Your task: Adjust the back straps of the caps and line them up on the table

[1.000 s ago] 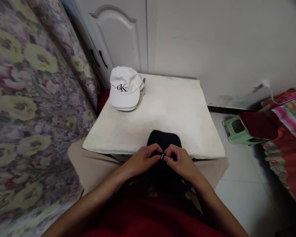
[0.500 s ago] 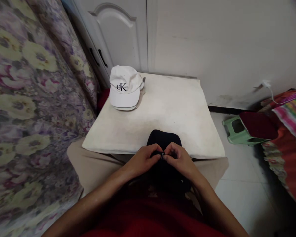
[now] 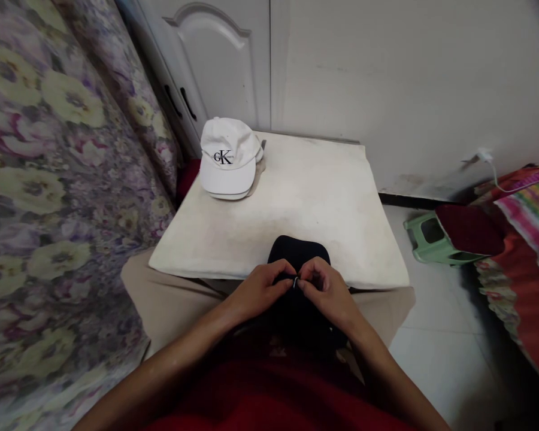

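Note:
A black cap (image 3: 299,250) lies at the table's front edge, partly over my lap, its rounded end resting on the tabletop. My left hand (image 3: 269,286) pinches a dark strap of the cap from the left. From the right, my right hand (image 3: 322,286) pinches the same strap, its fingertips close to the left ones. A small shiny metal piece (image 3: 295,282) shows between the fingertips. Near the table's back left corner sits a white cap (image 3: 229,152) with black letters, stacked on other caps that are mostly hidden.
The white table (image 3: 323,197) stands against a wall and a cabinet door (image 3: 218,60). A floral curtain (image 3: 72,209) hangs at the left. On the floor at the right is a green stool (image 3: 435,239) with a dark red top, beside orange fabric (image 3: 525,281).
Both hands stay almost in place at the strap. The metal piece between the fingertips shows slightly more clearly.

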Action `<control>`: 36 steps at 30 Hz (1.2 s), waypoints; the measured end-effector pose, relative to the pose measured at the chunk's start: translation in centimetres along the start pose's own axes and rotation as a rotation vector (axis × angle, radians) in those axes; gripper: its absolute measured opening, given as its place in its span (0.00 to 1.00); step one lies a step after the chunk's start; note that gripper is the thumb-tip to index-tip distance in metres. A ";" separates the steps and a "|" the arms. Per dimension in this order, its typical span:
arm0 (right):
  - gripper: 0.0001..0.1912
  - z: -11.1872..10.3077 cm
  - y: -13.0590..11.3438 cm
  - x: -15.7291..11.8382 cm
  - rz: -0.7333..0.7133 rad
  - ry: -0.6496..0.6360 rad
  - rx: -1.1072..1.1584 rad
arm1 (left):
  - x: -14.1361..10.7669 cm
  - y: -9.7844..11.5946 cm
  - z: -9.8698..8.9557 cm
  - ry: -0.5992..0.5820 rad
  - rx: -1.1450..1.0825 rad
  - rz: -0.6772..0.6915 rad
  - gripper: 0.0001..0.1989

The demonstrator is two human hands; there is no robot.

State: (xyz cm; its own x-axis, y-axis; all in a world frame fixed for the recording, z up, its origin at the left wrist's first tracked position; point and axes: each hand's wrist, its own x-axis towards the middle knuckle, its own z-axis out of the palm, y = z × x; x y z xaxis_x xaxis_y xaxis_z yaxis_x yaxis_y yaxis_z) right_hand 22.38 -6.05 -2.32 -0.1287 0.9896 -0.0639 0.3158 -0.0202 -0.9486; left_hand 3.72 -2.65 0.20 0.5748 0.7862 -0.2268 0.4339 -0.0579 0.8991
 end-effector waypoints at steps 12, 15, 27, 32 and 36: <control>0.06 -1.0 0.1 -0.1 0.076 -0.166 0.152 | 0.2 0.0 -0.6 -0.030 -0.108 -0.027 0.06; 0.06 -0.9 0.2 0.1 0.080 -0.161 0.192 | 0.2 0.2 -0.7 -0.040 -0.146 -0.022 0.06; 0.06 -1.1 -0.2 0.3 0.105 -0.085 0.298 | -0.3 0.8 -0.7 -0.032 -0.131 0.011 0.10; 0.05 -1.3 -0.2 -0.1 0.072 -0.030 0.261 | -0.1 0.9 -0.3 -0.030 -0.124 0.039 0.10; 0.03 -2.4 -0.8 -0.8 0.058 -0.102 0.275 | -0.1 0.9 -0.5 -0.045 -0.169 0.035 0.10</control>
State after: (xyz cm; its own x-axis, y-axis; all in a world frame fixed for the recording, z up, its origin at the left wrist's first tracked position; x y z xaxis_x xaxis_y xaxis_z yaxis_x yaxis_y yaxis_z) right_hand 24.45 -6.45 -0.80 -0.2165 0.9665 -0.1378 0.0611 -0.1275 -0.9900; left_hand 3.73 -2.48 1.21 0.6198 0.7568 -0.2077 0.2925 0.0228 0.9560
